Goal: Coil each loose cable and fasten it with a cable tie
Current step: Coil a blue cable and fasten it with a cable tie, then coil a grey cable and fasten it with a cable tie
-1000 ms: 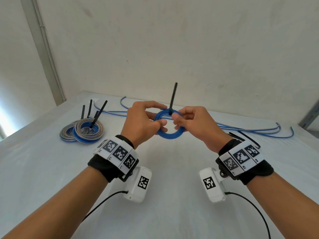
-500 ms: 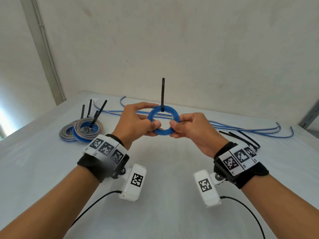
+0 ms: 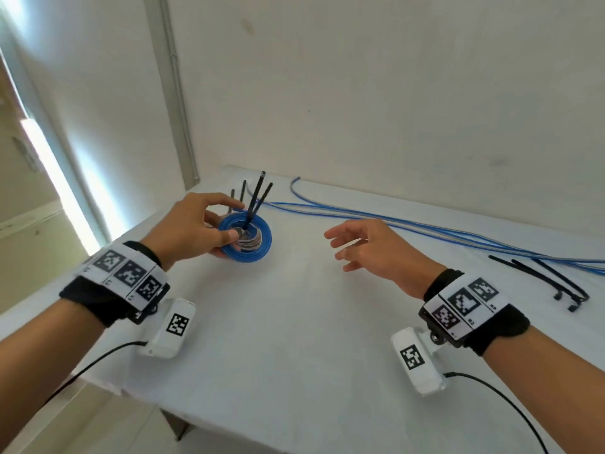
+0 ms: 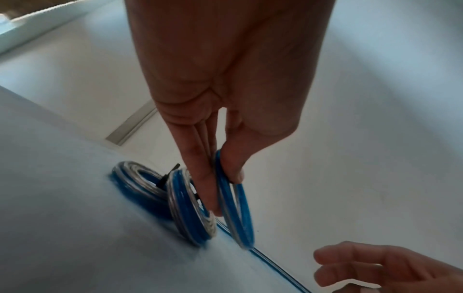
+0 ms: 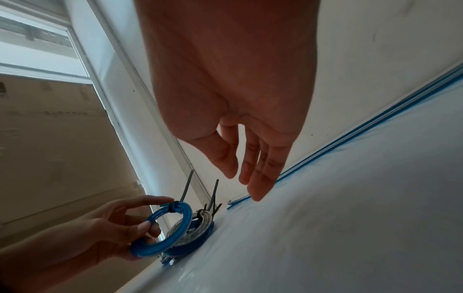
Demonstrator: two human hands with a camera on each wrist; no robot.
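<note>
The left hand (image 3: 193, 231) pinches the tied blue coil (image 3: 248, 253) between thumb and fingers, holding it just above two finished coils (image 4: 160, 194) at the table's (image 3: 294, 339) far left. The right hand (image 3: 370, 250) hovers apart, fingers loosely spread, holding nothing.

white table (image 3: 294, 355) | tied coils (image 4: 160, 198) far-left | loose cables (image 3: 425, 227) rear | cable ties (image 3: 543, 280) right

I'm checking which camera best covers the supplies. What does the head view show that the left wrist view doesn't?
Head only: spare cable ties lying on the table at the right, and long loose cables. Left wrist only: the left hand pinching the tied blue coil, seen edge-on. Both: that coil, the finished coils and the empty right hand.
</note>
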